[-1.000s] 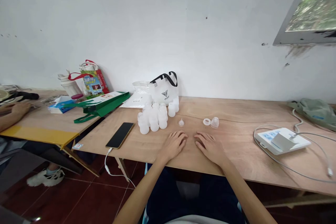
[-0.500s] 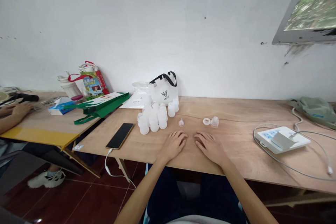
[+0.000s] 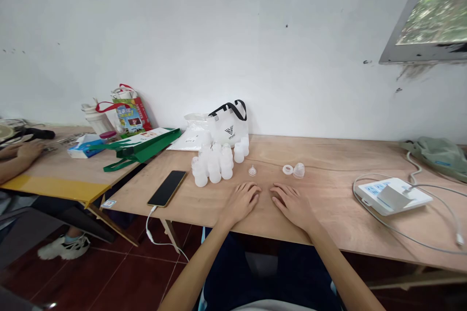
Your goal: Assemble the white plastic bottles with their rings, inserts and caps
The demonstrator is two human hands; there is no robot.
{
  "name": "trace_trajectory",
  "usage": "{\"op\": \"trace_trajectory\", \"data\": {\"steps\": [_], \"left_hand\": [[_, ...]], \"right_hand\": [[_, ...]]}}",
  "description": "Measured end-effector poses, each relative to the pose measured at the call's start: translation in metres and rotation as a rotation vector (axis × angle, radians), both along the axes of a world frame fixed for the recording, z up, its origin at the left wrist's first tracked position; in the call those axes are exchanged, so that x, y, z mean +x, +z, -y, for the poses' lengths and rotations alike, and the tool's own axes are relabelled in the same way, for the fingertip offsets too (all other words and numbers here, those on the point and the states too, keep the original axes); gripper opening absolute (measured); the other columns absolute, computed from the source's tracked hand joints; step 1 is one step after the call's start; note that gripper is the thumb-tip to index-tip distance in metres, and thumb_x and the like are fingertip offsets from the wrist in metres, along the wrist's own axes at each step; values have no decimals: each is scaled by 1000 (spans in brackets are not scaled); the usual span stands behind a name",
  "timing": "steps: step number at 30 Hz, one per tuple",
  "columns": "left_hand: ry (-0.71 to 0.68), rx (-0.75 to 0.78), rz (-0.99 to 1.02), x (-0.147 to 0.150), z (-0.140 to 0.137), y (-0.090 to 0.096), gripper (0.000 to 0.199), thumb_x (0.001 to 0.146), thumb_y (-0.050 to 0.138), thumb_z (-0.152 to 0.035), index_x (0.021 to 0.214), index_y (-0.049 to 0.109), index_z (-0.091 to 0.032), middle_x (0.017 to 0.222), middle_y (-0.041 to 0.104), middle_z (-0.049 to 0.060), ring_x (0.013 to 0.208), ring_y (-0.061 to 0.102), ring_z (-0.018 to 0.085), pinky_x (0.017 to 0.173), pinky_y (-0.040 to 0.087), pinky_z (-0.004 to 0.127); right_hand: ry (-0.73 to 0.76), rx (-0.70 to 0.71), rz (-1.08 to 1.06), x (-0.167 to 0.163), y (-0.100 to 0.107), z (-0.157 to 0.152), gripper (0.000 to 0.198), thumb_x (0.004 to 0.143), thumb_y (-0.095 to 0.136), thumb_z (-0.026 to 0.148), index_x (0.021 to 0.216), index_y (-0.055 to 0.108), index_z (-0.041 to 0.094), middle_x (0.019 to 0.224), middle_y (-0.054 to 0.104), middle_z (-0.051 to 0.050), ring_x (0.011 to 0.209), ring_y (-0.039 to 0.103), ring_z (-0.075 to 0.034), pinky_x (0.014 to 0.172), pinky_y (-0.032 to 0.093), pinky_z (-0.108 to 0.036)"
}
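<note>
My left hand [image 3: 241, 202] lies flat on the wooden table [image 3: 339, 155], fingers stretched out and holding nothing. Just beyond its fingertips stands a small clear bottle nipple [image 3: 252, 170]. My right hand [image 3: 291, 204] rests palm down beside it, also with nothing in it. Past the right fingers lie a white collar ring [image 3: 288, 169] and a clear dome cap [image 3: 298, 170], close together. A cluster of several frosted white bottles [image 3: 214, 167] stands beyond my left hand, to its left.
A phone [image 3: 167, 188] on a charging cable lies at the left. Behind the bottles stands a white bag [image 3: 229, 129]. A white box [image 3: 394, 196] with cables sits at the right, before a grey-green cloth bag [image 3: 440, 155]. Another person's hand [image 3: 31, 150] rests on the neighbouring table.
The view has shifted very slightly. Both my hands and the things on the table stay where they were.
</note>
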State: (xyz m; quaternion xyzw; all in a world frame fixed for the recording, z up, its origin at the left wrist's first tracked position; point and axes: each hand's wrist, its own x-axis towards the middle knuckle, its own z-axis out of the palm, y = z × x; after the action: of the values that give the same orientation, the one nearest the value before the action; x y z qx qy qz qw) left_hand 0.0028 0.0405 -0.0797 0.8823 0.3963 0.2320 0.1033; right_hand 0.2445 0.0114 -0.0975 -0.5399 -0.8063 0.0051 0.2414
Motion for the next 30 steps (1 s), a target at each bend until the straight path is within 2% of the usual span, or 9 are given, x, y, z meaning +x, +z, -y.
{"op": "trace_trajectory", "data": {"steps": [30], "left_hand": [[7, 22, -16, -1, -5, -4, 25, 107, 43, -26, 124, 61, -27, 138, 61, 4, 130, 55, 23, 110, 43, 42]], "right_hand": [[-5, 5, 31, -3, 2, -1, 32, 107, 44, 36, 130, 64, 28, 143, 62, -7, 133, 57, -24, 112, 45, -47]]}}
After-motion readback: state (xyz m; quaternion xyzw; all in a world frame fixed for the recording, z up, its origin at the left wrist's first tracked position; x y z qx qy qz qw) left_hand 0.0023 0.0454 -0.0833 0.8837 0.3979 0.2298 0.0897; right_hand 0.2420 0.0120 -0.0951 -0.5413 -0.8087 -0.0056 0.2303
